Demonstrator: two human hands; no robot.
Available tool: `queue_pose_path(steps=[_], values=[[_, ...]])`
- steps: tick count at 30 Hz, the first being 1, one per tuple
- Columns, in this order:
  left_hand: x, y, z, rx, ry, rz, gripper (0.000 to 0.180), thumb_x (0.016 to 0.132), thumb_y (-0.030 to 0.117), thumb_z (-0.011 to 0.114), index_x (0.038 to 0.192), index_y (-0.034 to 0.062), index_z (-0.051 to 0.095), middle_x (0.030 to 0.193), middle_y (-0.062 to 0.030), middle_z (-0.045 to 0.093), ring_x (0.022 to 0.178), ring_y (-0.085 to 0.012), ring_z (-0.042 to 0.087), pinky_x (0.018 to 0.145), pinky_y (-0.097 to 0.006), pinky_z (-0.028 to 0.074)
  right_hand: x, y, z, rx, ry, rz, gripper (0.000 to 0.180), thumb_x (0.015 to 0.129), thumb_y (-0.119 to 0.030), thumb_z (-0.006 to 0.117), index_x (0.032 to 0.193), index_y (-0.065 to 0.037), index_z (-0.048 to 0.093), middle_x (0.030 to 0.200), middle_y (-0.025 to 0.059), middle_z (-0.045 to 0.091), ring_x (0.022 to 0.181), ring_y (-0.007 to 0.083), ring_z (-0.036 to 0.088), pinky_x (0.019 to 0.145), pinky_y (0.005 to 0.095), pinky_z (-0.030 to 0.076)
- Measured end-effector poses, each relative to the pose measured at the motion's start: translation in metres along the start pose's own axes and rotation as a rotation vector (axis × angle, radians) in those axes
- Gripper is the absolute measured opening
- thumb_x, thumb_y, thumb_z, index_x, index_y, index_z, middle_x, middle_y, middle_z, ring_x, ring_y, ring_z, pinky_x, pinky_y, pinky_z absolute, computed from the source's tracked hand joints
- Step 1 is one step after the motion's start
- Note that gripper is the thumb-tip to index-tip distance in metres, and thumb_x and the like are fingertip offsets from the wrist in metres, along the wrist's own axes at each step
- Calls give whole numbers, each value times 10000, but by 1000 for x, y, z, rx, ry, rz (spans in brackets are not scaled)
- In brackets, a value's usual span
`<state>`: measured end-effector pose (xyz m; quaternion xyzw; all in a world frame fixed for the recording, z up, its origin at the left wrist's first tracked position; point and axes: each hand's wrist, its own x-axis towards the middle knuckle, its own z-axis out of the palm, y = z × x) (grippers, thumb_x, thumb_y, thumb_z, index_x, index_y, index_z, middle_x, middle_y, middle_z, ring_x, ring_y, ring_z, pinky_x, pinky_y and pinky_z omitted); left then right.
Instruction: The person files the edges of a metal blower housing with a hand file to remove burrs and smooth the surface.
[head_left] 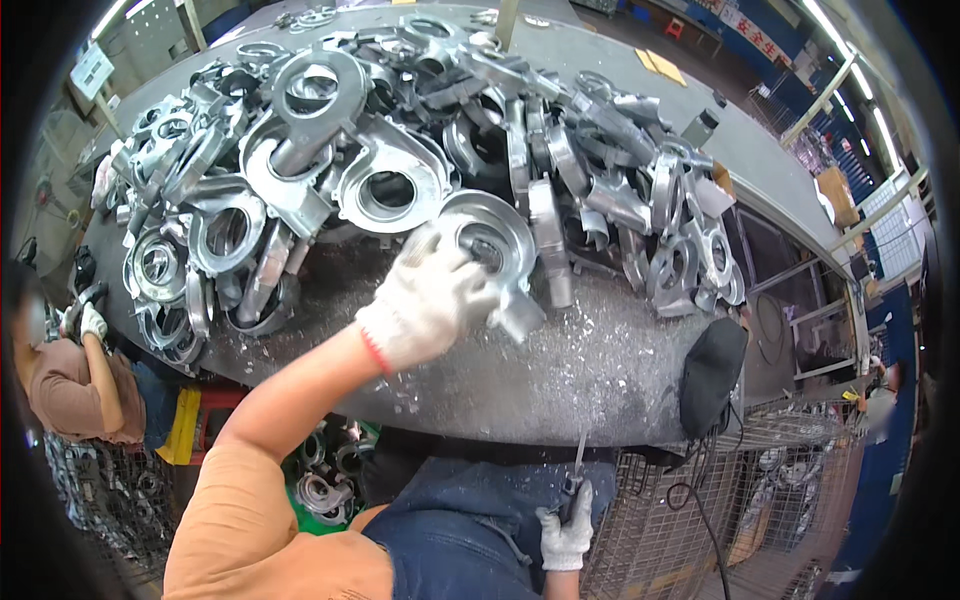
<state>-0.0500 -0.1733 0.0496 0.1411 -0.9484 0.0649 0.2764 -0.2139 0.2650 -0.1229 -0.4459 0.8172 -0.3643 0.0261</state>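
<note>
My left hand (432, 298), in a white knit glove, reaches out over the grey worktable (560, 370) and grips a silver cast metal housing (497, 250) with a round opening, at the front edge of a big pile of like castings (330, 170). Down at my lap, my right hand (567, 530), also gloved, holds a slim hand tool (577, 470) with its thin metal blade pointing up. Metal shavings cover the table around the held casting.
A black cloth (712, 372) hangs over the table's right edge beside wire mesh bins (720, 500). More castings lie in a bin (325, 480) under the table. Another person in a brown top (70, 385) works at the far left.
</note>
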Motion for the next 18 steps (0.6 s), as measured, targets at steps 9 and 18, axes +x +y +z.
queue_pose_path(steps=[9,18], values=[[-122,129,15,-219,-241,-266,373,730,384,868,1067,240,795,1100,14,733,1146,-250,684,1158,-608,430,41,-28,-40,1108,-440,633,799,1023,-414,819,1667,-116,452,1034,54,683,744,117,639,609,268,558],[-136,91,37,-402,-269,-160,395,643,352,913,976,189,778,1117,-19,732,1261,-307,652,1195,-605,445,87,-57,-72,105,-636,-134,570,994,-154,816,1541,-114,662,1122,127,781,886,283,760,822,356,610]])
